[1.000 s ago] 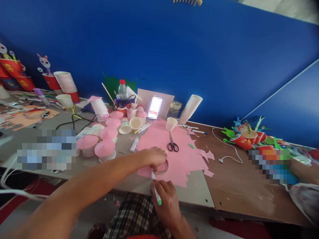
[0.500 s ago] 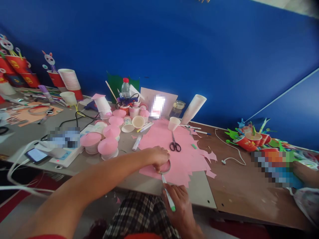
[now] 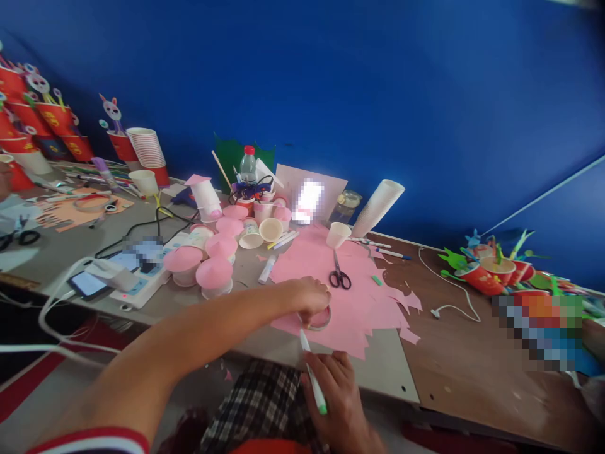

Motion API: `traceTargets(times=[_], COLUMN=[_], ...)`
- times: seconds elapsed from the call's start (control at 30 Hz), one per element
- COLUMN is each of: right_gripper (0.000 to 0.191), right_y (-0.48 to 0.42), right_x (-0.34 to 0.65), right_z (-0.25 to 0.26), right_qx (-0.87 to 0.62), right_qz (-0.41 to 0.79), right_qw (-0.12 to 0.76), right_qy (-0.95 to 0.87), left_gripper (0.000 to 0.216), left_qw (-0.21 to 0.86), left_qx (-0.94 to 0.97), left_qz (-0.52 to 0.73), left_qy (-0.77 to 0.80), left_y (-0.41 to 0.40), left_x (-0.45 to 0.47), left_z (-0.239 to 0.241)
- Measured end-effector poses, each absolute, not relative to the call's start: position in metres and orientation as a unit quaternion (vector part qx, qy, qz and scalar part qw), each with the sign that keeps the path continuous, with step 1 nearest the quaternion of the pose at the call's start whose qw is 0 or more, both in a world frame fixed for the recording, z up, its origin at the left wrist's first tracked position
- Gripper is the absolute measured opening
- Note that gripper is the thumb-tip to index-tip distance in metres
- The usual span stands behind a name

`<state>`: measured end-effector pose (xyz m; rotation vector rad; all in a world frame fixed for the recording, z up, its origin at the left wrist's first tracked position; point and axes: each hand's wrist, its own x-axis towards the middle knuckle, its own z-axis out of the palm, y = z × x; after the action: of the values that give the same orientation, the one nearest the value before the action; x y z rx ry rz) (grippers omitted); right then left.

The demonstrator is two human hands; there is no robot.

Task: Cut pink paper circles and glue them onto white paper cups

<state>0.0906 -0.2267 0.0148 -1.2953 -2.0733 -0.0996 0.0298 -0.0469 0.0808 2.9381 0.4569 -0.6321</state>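
Observation:
My left hand (image 3: 312,299) is closed on a ring-shaped roll of tape (image 3: 323,326), pressing it flat on pink paper (image 3: 352,309). In my right hand (image 3: 338,386) is a white marker pen (image 3: 312,380) with a green end. Its tip points at the ring's lower left edge; whether it touches the paper I cannot tell. Black-handled scissors (image 3: 339,279) lie on the paper beyond my left hand. A small green cap (image 3: 377,280) rests to their right. My fingers hide part of the ring.
Paper cups with pink cone tops (image 3: 214,273) cluster on the left, near a white power strip (image 3: 142,290) with cables. A paper cup (image 3: 338,234) and a leaning cup stack (image 3: 378,207) stand behind. Red cup crafts (image 3: 491,268) and a person's hand (image 3: 594,337) are at right.
The pen tip has moved left along the ring's near edge. My left hand stays on the tape roll. The whole view has shifted slightly, showing more of the table's left side.

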Motion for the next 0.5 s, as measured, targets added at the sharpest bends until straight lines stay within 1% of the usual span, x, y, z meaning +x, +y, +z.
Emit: traceTargets(times=[0.23,0.37,0.5], right_gripper=[0.027,0.026,0.030], right_y=[-0.195,-0.190,-0.187], right_x=[0.071,0.069,0.069], right_z=[0.004,0.002,-0.001], right_qx=[-0.528,-0.543,-0.563], right_qz=[-0.062,-0.080,-0.073], right_qw=[0.316,0.307,0.291], right_qy=[-0.786,-0.777,-0.770], left_gripper=[0.073,0.073,0.071], left_qw=[0.052,0.048,0.046], left_qx=[0.958,0.953,0.952], left_qz=[-0.230,-0.244,-0.248], left_qy=[0.164,0.175,0.176], left_y=[-0.051,-0.053,-0.052], left_x=[0.043,0.050,0.056], left_z=[0.085,0.084,0.078])
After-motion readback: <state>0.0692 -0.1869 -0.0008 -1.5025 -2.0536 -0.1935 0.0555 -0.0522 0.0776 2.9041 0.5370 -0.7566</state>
